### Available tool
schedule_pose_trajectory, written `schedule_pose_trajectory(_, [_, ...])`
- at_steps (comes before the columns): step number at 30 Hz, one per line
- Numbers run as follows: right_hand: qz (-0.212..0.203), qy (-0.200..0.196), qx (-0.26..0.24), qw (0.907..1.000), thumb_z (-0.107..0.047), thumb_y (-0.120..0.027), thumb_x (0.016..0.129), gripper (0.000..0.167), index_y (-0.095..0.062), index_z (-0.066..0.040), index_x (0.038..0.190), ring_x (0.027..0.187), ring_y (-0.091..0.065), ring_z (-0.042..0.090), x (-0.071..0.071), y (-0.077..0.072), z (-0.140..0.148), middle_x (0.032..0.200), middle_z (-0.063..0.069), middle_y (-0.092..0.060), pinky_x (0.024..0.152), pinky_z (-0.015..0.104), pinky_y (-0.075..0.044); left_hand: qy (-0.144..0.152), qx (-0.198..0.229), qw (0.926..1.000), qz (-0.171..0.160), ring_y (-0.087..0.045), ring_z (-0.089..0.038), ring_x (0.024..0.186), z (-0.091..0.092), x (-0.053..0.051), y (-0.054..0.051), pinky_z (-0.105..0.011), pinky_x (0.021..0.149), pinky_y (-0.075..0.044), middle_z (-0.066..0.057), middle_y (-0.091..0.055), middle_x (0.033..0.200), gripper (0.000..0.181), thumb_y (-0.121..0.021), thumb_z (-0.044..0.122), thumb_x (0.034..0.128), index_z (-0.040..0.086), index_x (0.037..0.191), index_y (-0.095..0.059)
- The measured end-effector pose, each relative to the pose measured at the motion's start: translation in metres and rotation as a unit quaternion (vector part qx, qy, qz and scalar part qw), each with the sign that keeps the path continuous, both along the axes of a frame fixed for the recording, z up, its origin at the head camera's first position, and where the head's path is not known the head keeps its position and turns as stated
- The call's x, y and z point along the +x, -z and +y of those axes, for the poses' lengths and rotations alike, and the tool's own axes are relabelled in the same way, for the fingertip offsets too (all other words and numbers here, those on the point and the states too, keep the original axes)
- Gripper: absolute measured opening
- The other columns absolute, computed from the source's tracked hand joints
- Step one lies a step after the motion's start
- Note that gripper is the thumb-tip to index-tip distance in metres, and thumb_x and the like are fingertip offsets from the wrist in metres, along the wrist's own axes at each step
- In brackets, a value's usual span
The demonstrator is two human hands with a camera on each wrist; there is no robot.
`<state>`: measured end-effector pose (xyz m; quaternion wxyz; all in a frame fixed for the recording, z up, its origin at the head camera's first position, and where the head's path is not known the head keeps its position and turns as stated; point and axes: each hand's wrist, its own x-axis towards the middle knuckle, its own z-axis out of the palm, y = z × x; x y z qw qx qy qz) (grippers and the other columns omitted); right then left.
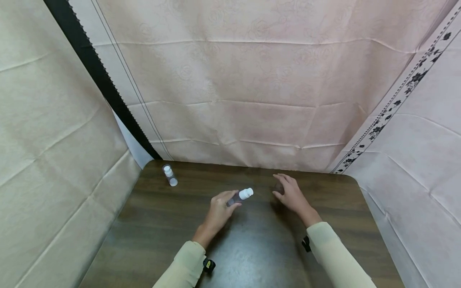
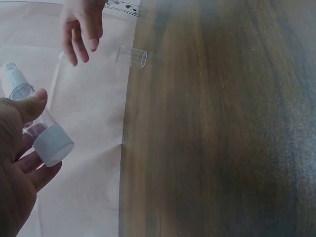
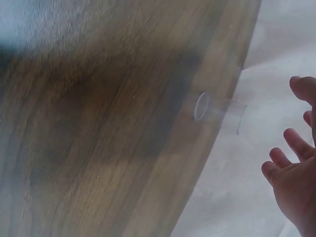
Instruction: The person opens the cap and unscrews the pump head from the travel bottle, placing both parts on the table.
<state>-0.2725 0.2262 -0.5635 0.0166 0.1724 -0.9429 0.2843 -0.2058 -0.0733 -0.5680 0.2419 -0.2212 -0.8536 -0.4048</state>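
My left hand (image 1: 220,209) grips a small clear bottle (image 1: 235,199) with a white pump top (image 1: 246,193), tilted above the table. In the left wrist view its white base (image 2: 53,144) sticks out past the fingers, and the thumb lies across the clear body. My right hand (image 1: 292,196) hovers over the far part of the table, fingers apart and slightly bent, holding nothing. Close to that hand, a clear cylindrical cap (image 3: 221,113) stands on the table; a gap separates the two in the right wrist view.
A second small clear bottle (image 1: 170,176) with a white top stands near the table's far left corner. The dark wooden table (image 1: 252,248) has rounded far corners. Pale creased cloth (image 1: 230,80) hangs behind the table and on both sides.
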Motion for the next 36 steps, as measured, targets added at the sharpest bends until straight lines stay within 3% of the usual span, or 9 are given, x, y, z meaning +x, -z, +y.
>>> schedule_pose_trajectory(14, [0.058, 0.007, -0.063, 0.9963, -0.020, -0.078, 0.093, 0.065, -0.050, -0.011, 0.151, 0.142, -0.042, 0.042, 0.028, -0.015, -0.008, 0.155, 0.017, -0.046, 0.110, 0.066, -0.038, -0.001, -0.030, 0.9995, -0.008, -0.073, -0.026, 0.102, 0.004, 0.002, -0.005, -0.036, 0.084, -0.062, -0.012, -0.075, 0.112, 0.043, -0.088, 0.013, 0.0811, 0.003, 0.121, -0.075])
schedule_pose_trajectory(22, [0.091, 0.021, -0.119, 0.9884, -0.016, -0.082, 0.090, 0.064, -0.055, -0.011, 0.148, 0.138, -0.051, 0.037, 0.046, -0.015, -0.011, 0.151, 0.014, -0.053, 0.107, 0.063, -0.043, -0.004, -0.033, 0.9994, 0.000, -0.070, -0.023, 0.099, 0.005, 0.003, -0.006, -0.034, 0.080, -0.062, -0.010, -0.075, 0.111, 0.044, -0.088, 0.013, 0.0803, 0.006, 0.121, -0.076])
schedule_pose_trajectory(36, [0.003, 0.036, -0.234, 0.9715, -0.018, -0.081, 0.091, 0.063, -0.054, -0.020, 0.148, 0.133, -0.057, 0.035, 0.070, -0.017, -0.024, 0.150, 0.008, -0.055, 0.104, 0.056, -0.051, -0.010, -0.083, 0.9962, 0.022, -0.066, -0.020, 0.100, 0.013, 0.005, -0.009, -0.040, 0.082, -0.055, -0.004, -0.074, 0.110, 0.044, -0.090, 0.014, 0.0794, 0.011, 0.122, -0.077])
